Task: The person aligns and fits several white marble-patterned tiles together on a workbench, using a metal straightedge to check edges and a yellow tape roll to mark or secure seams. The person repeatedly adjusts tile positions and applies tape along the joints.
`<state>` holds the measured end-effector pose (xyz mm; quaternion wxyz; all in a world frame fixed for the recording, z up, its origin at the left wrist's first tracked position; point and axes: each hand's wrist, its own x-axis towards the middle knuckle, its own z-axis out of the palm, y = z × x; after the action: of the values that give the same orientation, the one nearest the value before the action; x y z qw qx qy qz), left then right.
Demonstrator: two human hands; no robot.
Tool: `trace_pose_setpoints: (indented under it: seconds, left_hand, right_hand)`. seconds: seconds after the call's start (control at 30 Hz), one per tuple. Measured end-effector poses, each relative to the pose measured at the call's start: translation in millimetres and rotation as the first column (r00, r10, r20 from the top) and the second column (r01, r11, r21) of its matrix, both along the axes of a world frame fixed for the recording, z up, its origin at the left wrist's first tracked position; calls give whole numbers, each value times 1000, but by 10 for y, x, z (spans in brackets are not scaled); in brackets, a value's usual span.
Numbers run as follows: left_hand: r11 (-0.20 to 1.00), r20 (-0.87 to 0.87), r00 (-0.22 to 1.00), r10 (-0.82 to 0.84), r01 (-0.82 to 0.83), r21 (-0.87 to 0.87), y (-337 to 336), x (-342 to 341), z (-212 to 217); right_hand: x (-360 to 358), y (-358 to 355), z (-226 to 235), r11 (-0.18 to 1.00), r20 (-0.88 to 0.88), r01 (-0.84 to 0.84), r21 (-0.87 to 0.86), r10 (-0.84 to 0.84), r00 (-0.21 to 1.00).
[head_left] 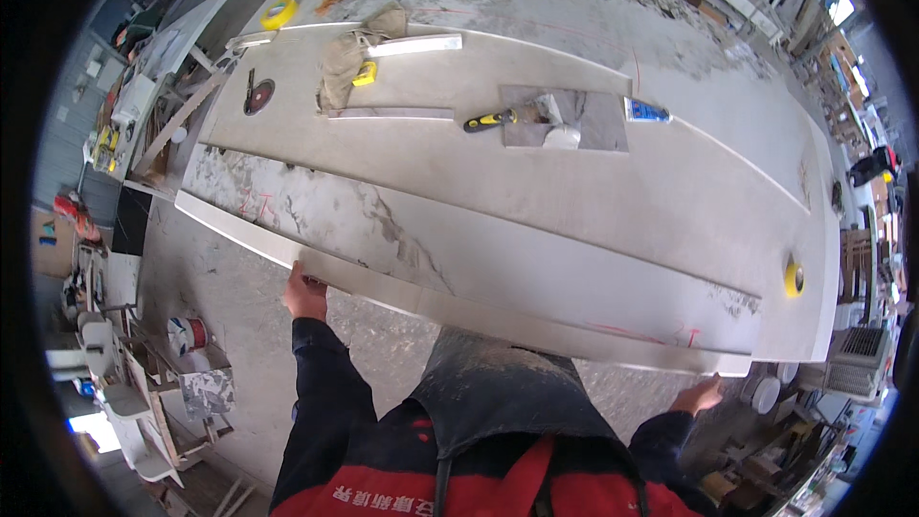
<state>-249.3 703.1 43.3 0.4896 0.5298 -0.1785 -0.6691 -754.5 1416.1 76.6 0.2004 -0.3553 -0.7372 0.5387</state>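
Observation:
A long, grey-veined marble-look slab (pixel 469 239) with red marks lies along the front of a large pale worktable (pixel 661 211). Along its near edge runs a narrow pale strip (pixel 392 295), tilted toward me. My left hand (pixel 306 295) is closed on the strip's lower edge, left of its middle, with some fingers hidden beneath. Near the strip's right end, my right hand (pixel 702 394) pinches the lower edge. Behind the slab, a yellow-and-black-handled scraper (pixel 491 121) rests on a small grey marble tile (pixel 605 124).
On the table lie a yellow tape roll (pixel 279 12), another tape roll (pixel 794 280), a tape measure (pixel 365 74), a brown cloth (pixel 339 65), a dark red disc (pixel 259 96) and a blue-and-white tube (pixel 648 112). A bucket (pixel 188 335) stands on the floor at left.

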Motion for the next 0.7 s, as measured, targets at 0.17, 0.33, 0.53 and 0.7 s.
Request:
trace_pose_setpoints:
  seconds: [0.17,0.33,0.53,0.7]
  left_hand:
    - [999,116,992,48,-47,-18,96,49,208]
    - [998,103,995,18,-11,-65,8,-93,581]
    - [992,141,989,48,-31,-121,176,330,756]
    - [990,378,926,-13,66,-128,76,474,1132]
  right_hand:
    - [51,-1940,1098,684,-36,-728,43,729,683]
    - [325,-4330,998,-162,-30,-986,25,986,-163]
    - [574,-6611,819,-377,557,-895,240,808,-191]
    - [480,-7104,615,-141,576,-974,176,818,-14]
